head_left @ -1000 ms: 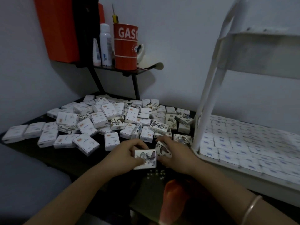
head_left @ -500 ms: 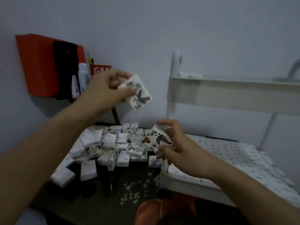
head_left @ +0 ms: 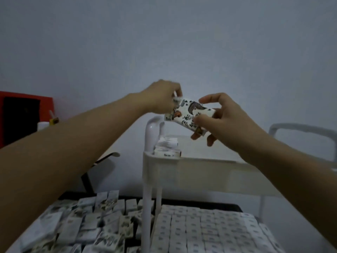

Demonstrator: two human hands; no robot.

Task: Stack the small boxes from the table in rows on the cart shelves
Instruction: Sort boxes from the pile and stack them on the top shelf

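Two small boxes are held in the air above the cart's top shelf. The right grip pinches the printed box at its right end, thumb on the face, so most of the tilted box juts out leftward. The left grip is curled round a second box, blurred and mostly hidden, just beside the printed box's upper left corner. Below, a short stack sits in the shelf's left corner, and loose boxes litter the bench.
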